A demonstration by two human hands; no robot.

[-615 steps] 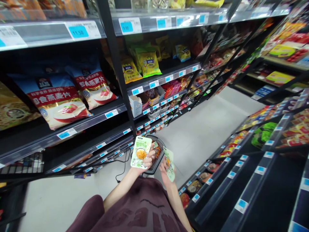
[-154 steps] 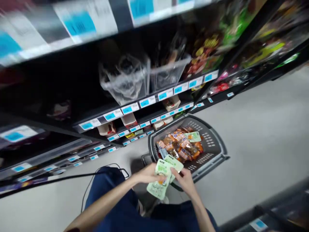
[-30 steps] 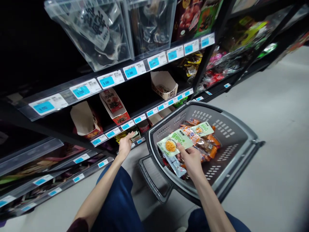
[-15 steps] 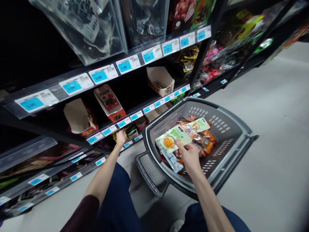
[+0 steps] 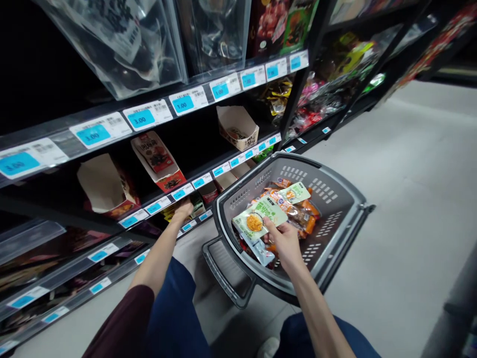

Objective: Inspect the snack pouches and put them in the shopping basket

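on floor (image 5: 402,174), right of rack (image 5: 294,107): basket (image 5: 337,199), handle (image 5: 222,283) at near-left end. in basket: snack packs (image 5: 298,216), back pouch (image 5: 296,193) on top. over near-left part of pile, in right hand (image 5: 285,243): front pouch (image 5: 257,219). left of basket, at lowest shelf (image 5: 189,226): left hand (image 5: 182,211). one shelf up: two cartons (image 5: 158,161) to left, third carton (image 5: 238,127) well apart, right. above: bins (image 5: 134,49) side by side, bags (image 5: 286,25) right of those.

Clear bins (image 5: 156,54) are standing on upper shelf (image 5: 67,122); price tags (image 5: 100,129) are lining its edge. Open cartons (image 5: 158,161) are resting on shelf below (image 5: 201,166).
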